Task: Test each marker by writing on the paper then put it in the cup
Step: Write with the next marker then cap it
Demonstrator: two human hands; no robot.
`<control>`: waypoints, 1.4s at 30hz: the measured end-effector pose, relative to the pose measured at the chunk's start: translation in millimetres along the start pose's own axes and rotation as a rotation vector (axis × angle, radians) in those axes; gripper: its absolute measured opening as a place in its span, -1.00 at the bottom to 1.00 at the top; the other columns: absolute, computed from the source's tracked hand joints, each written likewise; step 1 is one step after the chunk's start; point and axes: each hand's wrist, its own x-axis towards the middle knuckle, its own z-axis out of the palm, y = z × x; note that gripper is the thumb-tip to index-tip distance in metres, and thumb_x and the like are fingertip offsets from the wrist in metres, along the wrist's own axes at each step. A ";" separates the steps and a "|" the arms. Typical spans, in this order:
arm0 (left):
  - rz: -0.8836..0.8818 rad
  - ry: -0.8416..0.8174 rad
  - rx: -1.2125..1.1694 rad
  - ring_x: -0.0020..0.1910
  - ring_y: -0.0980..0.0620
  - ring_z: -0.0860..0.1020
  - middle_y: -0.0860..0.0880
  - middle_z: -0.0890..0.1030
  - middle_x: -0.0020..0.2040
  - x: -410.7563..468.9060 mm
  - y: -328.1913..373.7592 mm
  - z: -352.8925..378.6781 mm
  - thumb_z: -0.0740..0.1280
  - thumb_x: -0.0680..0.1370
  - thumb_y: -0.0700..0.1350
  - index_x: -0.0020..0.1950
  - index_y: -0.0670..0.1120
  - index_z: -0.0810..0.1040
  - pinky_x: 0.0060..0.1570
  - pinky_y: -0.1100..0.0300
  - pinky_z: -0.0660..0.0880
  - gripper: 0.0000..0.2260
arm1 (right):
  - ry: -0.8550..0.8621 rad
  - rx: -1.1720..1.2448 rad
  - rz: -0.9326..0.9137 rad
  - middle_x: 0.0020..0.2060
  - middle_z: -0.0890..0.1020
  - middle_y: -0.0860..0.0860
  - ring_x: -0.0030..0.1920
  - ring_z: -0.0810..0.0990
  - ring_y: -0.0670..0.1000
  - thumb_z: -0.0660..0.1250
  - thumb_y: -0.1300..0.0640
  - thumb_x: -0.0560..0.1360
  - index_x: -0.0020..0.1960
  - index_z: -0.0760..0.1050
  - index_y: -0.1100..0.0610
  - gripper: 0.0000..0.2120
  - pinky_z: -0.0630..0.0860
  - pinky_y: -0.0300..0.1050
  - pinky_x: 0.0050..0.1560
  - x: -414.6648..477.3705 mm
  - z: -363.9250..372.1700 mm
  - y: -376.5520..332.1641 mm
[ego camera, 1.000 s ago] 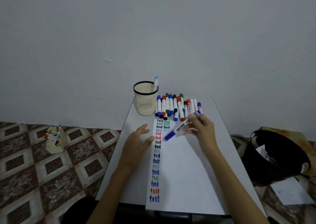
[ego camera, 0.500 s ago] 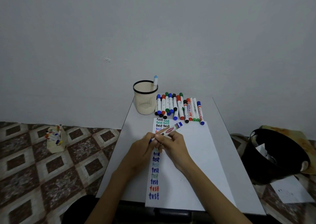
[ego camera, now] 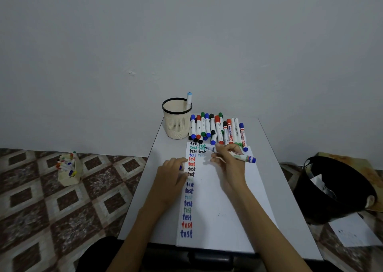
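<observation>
Only the head view here. The right hand [ego camera: 228, 163] grips an uncapped blue marker [ego camera: 242, 157] like a pen. Its tip is down at the far end of the paper [ego camera: 217, 199], right by the second column of "test" words. The left hand [ego camera: 172, 173] rests on the paper's left edge with its fingers curled round a small blue bit, pretty sure that's the cap [ego camera: 180, 167].

So the person looks to be at the writing step for this marker, about to put down another "test" under the short second column. Not much is done overall: the cup [ego camera: 177, 118] at the far left of the table [ego camera: 141, 209] has just one marker [ego camera: 189, 97] poking out. A whole row of capped markers [ego camera: 215, 129] is lined up just right of it, waiting.

The next move calls for writing the word, pushing the cap back on, then reaching over the far edge of the paper to drop the marker in the cup. That reach passes near the row, so it could get knocked.

Also around: a black bin [ego camera: 331, 188] on the floor to the right, and a small box of pens [ego camera: 68, 168] on the floor to the left.
</observation>
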 end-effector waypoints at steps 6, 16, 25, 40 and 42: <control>0.036 -0.060 0.133 0.07 0.07 0.46 0.05 0.53 0.12 1.5 -7.8 7.8 0.16 0.50 0.00 0.15 0.01 0.53 0.03 0.17 0.32 -0.72 | -0.061 -0.247 -0.007 -0.34 0.64 0.10 -0.33 0.63 0.05 0.41 0.37 0.44 -0.16 0.47 0.29 -0.89 0.60 -0.04 -0.34 22.0 5.7 2.1; 0.024 -0.053 0.069 0.10 0.04 0.45 0.02 0.53 0.11 1.6 -9.1 9.1 0.11 0.47 0.09 0.11 -0.02 0.56 0.07 0.14 0.30 -0.64 | -0.087 -0.575 -0.074 -0.44 0.39 0.07 -0.49 0.38 -0.18 0.26 0.54 0.36 -0.29 0.33 0.21 -0.72 0.47 -0.36 -0.38 50.7 21.6 22.0; 0.019 -0.004 -0.028 0.04 0.03 0.46 -0.09 0.57 0.07 -0.2 -5.3 3.8 0.15 0.44 0.03 0.11 -0.16 0.56 0.08 0.14 0.38 -0.61 | -0.132 -0.616 -0.107 -0.45 0.41 0.06 -0.49 0.44 -0.18 0.28 0.55 0.37 -0.34 0.33 0.21 -0.70 0.46 -0.36 -0.41 50.6 17.1 23.3; 0.002 0.020 -0.044 0.02 0.10 0.42 -0.07 0.57 0.03 1.5 -8.9 5.5 0.32 0.46 -0.15 0.07 -0.16 0.57 0.04 0.30 0.36 -0.78 | -0.140 -0.589 -0.115 -0.43 0.38 0.06 -0.46 0.35 -0.17 0.25 0.56 0.36 -0.32 0.31 0.19 -0.69 0.40 -0.32 -0.39 58.6 13.2 31.5; 0.007 0.024 -0.044 0.02 0.11 0.42 -0.07 0.56 0.03 1.3 -9.3 6.0 0.36 0.46 -0.19 0.07 -0.16 0.57 0.04 0.29 0.38 -0.80 | -0.153 -0.576 -0.117 -0.43 0.38 0.06 -0.47 0.36 -0.18 0.24 0.57 0.36 -0.31 0.33 0.20 -0.70 0.41 -0.32 -0.41 57.9 12.6 31.1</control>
